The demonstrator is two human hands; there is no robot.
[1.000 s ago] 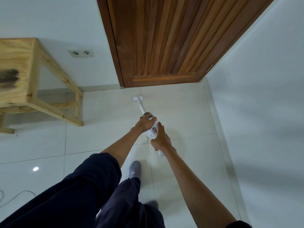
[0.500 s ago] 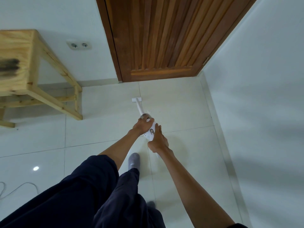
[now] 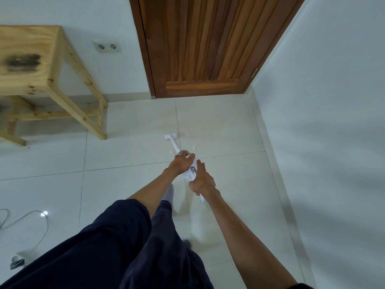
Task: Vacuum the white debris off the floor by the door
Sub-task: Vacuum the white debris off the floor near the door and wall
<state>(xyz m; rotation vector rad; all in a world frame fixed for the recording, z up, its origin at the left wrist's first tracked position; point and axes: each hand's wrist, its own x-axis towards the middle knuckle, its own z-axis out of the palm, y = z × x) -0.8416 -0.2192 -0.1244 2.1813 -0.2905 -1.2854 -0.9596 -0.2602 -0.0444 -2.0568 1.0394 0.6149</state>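
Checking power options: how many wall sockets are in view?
2, side by side in one plate on the wall: left socket, right socket, between the wooden table and the wooden door. More may be hidden behind the table.

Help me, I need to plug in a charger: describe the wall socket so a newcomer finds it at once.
Start at the brown wooden door. On the white wall to its left, before the pale wooden table, sits the socket. It is a white plate with two round outlets side by side, the only fitting on that stretch of wall.
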